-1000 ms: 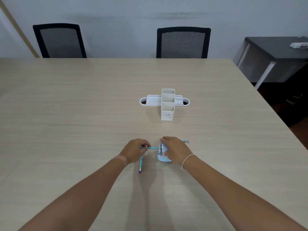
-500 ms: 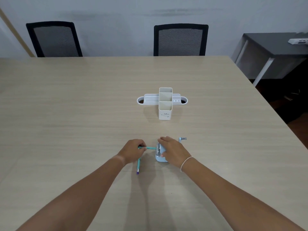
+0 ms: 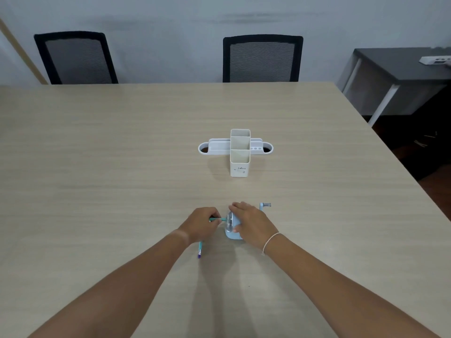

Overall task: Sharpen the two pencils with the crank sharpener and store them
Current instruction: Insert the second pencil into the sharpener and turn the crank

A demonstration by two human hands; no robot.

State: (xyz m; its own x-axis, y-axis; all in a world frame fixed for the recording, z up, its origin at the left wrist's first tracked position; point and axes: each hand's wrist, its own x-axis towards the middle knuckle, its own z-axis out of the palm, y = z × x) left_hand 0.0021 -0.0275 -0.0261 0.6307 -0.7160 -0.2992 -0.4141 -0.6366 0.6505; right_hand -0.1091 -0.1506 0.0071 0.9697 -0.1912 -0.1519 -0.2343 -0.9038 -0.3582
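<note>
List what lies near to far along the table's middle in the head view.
Loose pencil → blue sharpener under the right hand → white desk organizer → far black chair.

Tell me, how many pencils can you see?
2. One pencil is pinched by the left hand, its tip at the sharpener. The second pencil lies on the table, partly under that hand.

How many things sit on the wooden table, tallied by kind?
Pencils: 2, one pinched by the left hand, one lying beside it
Crank sharpener: 1, under the right hand
White organizer: 1
Total: 4
</note>
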